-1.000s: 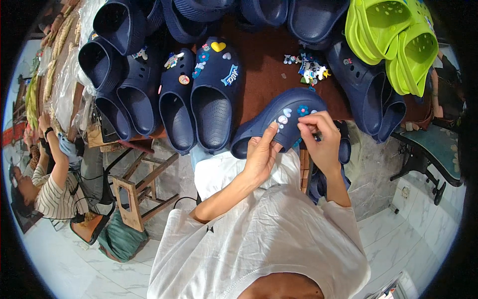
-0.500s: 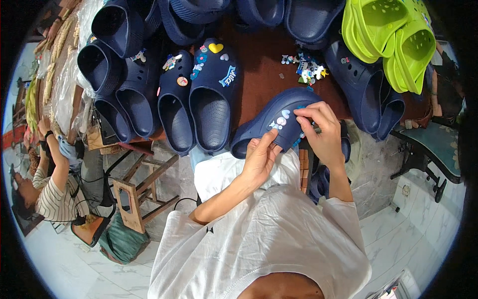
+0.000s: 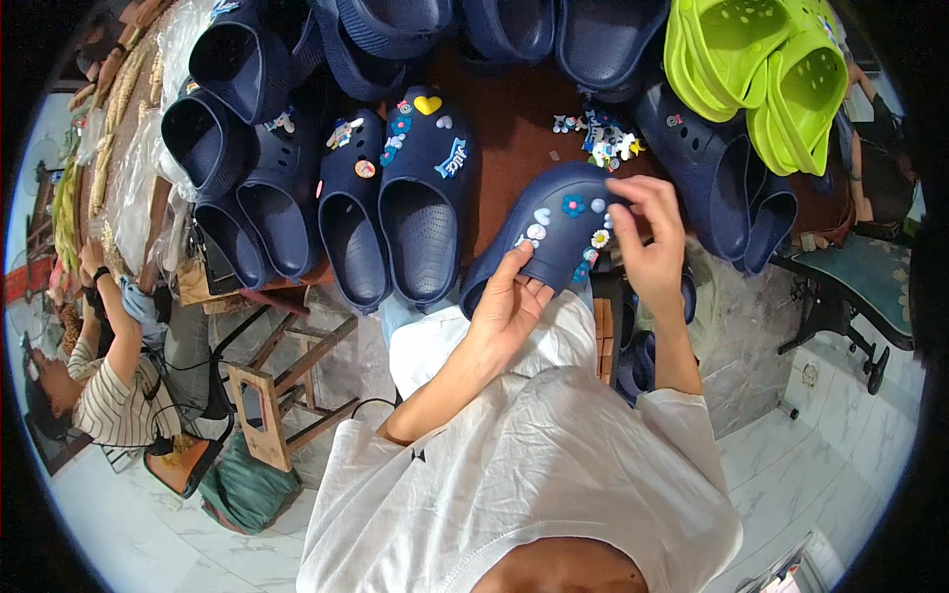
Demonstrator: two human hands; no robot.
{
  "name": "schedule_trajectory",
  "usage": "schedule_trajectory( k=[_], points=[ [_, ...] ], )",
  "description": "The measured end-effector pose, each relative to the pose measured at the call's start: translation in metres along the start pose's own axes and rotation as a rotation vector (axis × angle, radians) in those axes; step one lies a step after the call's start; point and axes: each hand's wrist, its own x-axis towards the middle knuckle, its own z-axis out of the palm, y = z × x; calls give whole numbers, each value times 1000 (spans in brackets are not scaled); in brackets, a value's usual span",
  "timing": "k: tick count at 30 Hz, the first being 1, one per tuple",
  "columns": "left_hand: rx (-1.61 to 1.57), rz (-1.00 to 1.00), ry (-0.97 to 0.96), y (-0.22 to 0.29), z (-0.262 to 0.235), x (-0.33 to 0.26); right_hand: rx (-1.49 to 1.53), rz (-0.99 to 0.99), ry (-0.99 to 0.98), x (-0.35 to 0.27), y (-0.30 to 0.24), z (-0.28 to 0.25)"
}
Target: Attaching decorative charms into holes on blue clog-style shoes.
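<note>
My left hand (image 3: 509, 306) cups the heel end of the navy clog (image 3: 554, 232). My right hand (image 3: 647, 247) pinches at its toe-side charms (image 3: 593, 240); what the fingertips hold is hidden. The clog's long axis runs from me toward the loose charm pile (image 3: 603, 138) beyond it.

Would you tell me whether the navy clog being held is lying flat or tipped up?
Tipped: the navy clog slants between left hand and right hand.
</note>
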Motion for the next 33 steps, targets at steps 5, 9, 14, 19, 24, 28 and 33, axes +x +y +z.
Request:
schedule_trajectory(
  k=[5, 9, 14, 19, 24, 28, 33],
  points=[
    [-110, -24, -70, 7, -2, -6, 395, 240, -7, -17, 32, 1],
    [-158, -38, -144, 6, 2, -20, 582, 325, -174, -28, 31, 8],
    [15, 117, -289, 6, 1, -48, 628, 332, -221, -24, 16, 21],
    [549, 328, -296, 6, -8, -71, 632, 285, -248, -12, -8, 33],
    [506, 380, -328, 30, -14, -100, 737, 234, -399, 0, -23, 43],
    [413, 525, -205, 49, -31, -126, 760, 239, -419, 10, -32, 57],
    [197, 844, -27, 67, -58, -146, 71, -318, -253, 26, -67, 102]
  ],
)
